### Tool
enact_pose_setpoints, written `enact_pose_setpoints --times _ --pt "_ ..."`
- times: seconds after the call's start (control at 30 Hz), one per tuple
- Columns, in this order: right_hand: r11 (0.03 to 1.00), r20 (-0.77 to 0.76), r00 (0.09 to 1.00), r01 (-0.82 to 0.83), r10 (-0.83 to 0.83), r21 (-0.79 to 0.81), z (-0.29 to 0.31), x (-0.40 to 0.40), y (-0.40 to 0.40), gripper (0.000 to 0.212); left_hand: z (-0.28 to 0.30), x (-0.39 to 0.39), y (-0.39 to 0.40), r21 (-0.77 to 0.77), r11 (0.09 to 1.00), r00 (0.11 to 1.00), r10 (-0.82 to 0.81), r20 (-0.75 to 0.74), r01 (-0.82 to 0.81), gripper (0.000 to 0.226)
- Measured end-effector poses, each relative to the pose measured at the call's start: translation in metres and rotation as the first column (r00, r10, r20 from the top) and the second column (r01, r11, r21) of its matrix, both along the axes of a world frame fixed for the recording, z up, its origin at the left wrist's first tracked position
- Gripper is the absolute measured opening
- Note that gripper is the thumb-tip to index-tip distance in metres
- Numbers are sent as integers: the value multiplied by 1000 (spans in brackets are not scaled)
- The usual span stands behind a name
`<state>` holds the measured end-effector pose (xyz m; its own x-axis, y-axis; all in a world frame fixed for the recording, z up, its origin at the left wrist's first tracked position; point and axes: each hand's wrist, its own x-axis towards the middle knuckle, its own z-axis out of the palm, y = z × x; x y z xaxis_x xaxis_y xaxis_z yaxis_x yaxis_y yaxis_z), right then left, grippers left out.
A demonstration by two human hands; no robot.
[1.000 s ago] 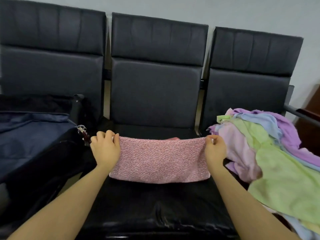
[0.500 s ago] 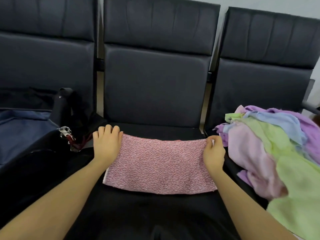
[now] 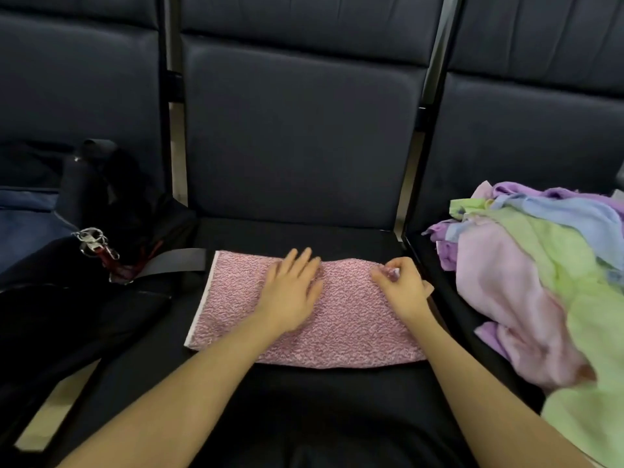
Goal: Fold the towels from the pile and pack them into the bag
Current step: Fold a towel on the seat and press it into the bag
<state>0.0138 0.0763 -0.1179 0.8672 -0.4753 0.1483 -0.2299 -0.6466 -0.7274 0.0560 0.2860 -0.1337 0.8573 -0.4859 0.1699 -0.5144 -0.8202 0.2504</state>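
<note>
A pink speckled towel (image 3: pixel 341 332), folded into a long strip, lies flat on the middle black seat (image 3: pixel 304 400). My left hand (image 3: pixel 291 292) rests flat on the towel's middle with its fingers straight. My right hand (image 3: pixel 403 288) pinches the towel's far right corner between thumb and fingers. The pile of towels (image 3: pixel 547 282) in lilac, pink, green and blue sits on the right seat. The dark bag (image 3: pixel 50 292) with a blue lining lies on the left seat, with a metal clip (image 3: pixel 93 243) on its strap.
Three dark padded seat backs (image 3: pixel 297 136) stand behind. A grey strap (image 3: pixel 175 261) from the bag reaches to the towel's left end. A strip of pale floor (image 3: pixel 50 410) shows between the left and middle seats.
My left hand has let go of the towel's left end and slid right onto its middle, fingers straight. The towel has settled flat on the seat. The view has tilted down and moved closer.
</note>
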Motion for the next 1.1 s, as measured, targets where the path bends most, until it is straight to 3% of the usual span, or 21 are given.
enact_pose_setpoints --times 0.1,0.17,0.27,0.4,0.47,0.53,0.63,0.73,0.83,0.93,1.03,1.1 --pt "987 -100 994 -64 49 -148 -4 -8 4 45 -8 -9 -23 101 992 990 -63 -124 75 58" --pt "961 -159 986 -83 42 -264 -8 -15 7 50 -24 -17 -23 175 982 992 -54 -112 73 59" --pt "927 -213 976 -110 33 -360 -13 -27 15 42 -41 -35 -10 192 981 996 -25 -81 40 65" --pt "933 -159 985 -121 70 -338 -17 -45 25 31 -38 -50 4 181 983 986 -3 -168 34 58" --pt "925 -117 988 -140 104 -353 -17 -53 30 22 -33 -54 7 104 994 974 0 -227 24 57" --pt "903 -15 988 -144 151 -405 -18 -63 32 15 -24 -52 7 -75 996 963 23 -269 -45 53" --pt "860 93 949 -229 302 -457 -18 -77 29 19 -9 -42 4 -255 958 972 74 -225 -132 43" --pt "832 73 907 -345 414 -435 -17 -90 27 35 2 -40 -5 -283 958 984 -11 -179 -41 39" --pt "942 176 950 -209 259 -261 -13 -94 26 46 -2 -44 -18 -205 977 981 -87 -173 50 39" --pt "983 206 973 -70 105 -168 -8 -88 23 42 -7 -45 -33 -241 970 989 -13 -149 -23 41" --pt "971 156 971 -149 179 -185 -14 -84 21 49 3 -38 -52 -288 949 977 75 -198 -131 42" --pt "952 150 967 -163 206 -257 -19 -83 21 49 8 -31 -62 -175 978 977 80 -197 -115 44"
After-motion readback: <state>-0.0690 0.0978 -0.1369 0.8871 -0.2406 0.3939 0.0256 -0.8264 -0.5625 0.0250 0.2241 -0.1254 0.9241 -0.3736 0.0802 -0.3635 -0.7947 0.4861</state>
